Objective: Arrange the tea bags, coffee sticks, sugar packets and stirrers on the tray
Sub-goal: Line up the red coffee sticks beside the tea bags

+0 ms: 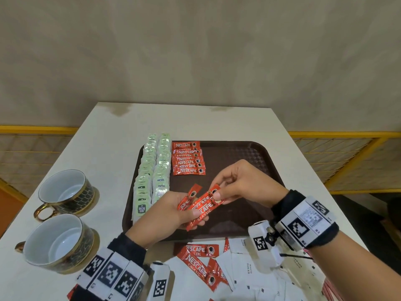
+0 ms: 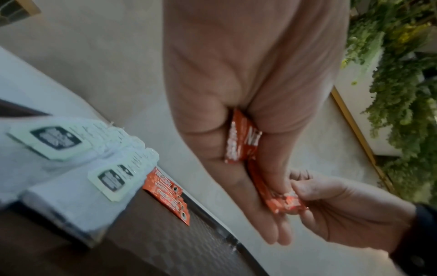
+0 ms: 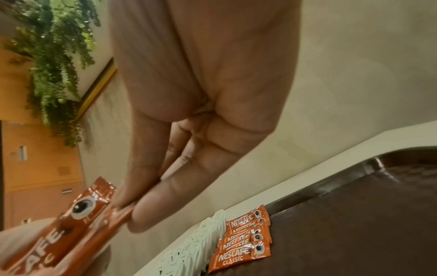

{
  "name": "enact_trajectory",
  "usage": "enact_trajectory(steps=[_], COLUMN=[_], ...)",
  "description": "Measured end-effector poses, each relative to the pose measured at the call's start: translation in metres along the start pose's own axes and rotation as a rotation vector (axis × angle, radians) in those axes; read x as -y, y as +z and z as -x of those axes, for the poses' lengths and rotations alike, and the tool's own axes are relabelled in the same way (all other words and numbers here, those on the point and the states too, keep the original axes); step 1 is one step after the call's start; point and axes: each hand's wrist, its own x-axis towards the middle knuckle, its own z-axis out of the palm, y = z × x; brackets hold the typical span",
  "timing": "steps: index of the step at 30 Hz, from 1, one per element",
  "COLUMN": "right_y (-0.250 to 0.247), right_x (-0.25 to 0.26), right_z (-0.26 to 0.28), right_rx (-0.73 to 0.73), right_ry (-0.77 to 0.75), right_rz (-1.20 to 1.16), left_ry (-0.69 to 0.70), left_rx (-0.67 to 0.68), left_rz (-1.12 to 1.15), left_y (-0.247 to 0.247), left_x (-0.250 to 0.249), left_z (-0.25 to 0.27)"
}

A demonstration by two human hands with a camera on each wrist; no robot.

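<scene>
Holding a fan of glossy red coffee sticks (image 1: pixel 198 208) above the dark, checker-textured tray (image 1: pixel 245 216), the left hand (image 1: pixel 171 210) curls round their lower ends while the right hand (image 1: pixel 236 185) pinches the top of one stick between thumb and fingertips; pale green tea bags (image 1: pixel 152 170) lie in two overlapping columns at the tray's left edge, a shingled row of coffee sticks (image 1: pixel 188 158) just beside them. Only the head view shows the white sugar packets (image 1: pixel 249 270) on the desk (image 1: pixel 104 148) and two ceramic cups (image 1: pixel 63 216) — the wrist views show crimped foil ends close up.
</scene>
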Motion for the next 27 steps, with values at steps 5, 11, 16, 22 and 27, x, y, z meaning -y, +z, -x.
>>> enact_trajectory(steps=[5,11,16,22,27], right_y=[-0.005,-0.010,0.000,0.005,0.004], right_x=[0.001,-0.026,-0.046,-0.047,-0.046], right_z=[-0.018,-0.070,-0.109,-0.122,-0.125], right_rx=[-0.001,-0.318,-0.398,-0.384,-0.346], right_ry=[0.027,0.206,0.349,0.317,0.266], right_rz=[0.114,-0.056,-0.016,0.247,0.411], left_ry=[0.022,0.075,0.089,0.091,0.092], left_rx=[-0.139,-0.525,-0.554,-0.590,-0.583], left_rz=[-0.045,0.286,0.341,0.369,0.359], left_y=[-0.012,-0.044,-0.048,-0.056,-0.057], left_x=[0.005,0.011,0.022,0.034,0.035], left_z=[-0.003,-0.002,0.001,0.000,-0.003])
